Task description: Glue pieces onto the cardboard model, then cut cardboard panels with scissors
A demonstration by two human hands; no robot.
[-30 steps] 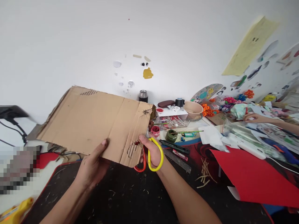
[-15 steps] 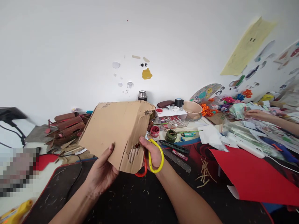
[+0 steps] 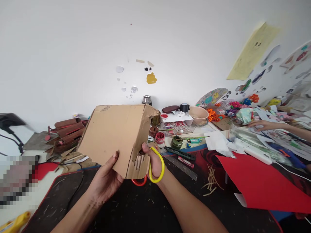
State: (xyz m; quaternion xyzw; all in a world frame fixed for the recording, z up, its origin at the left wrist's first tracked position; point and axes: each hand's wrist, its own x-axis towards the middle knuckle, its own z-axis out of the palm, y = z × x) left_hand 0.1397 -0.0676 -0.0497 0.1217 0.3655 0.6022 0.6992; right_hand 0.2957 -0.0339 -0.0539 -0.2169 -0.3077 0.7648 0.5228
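Note:
A torn, folded piece of brown cardboard [image 3: 114, 136] is held up in front of me above the black mat [image 3: 136, 210]. My left hand [image 3: 105, 178] grips its lower edge, thumb on the front face. My right hand [image 3: 153, 160] pinches the ragged right corner with its thumb. The same hand carries scissors [image 3: 152, 170] with one yellow and one red-orange handle loop; the blades are hidden behind the cardboard.
A red paper sheet [image 3: 262, 184] lies at right. A ruler [image 3: 182, 163], utility knife [image 3: 179, 152], paint pots [image 3: 159, 137], bowl [image 3: 198, 114] and clutter sit behind. Another person's hand [image 3: 259, 124] rests at far right. Cardboard scraps [image 3: 65, 132] pile at left; a yellow tool [image 3: 13, 221] lies at the bottom left.
The wide cardboard sheet has been folded back on its left part, so it now looks much narrower. Both hands stayed on it and shifted slightly left and up.

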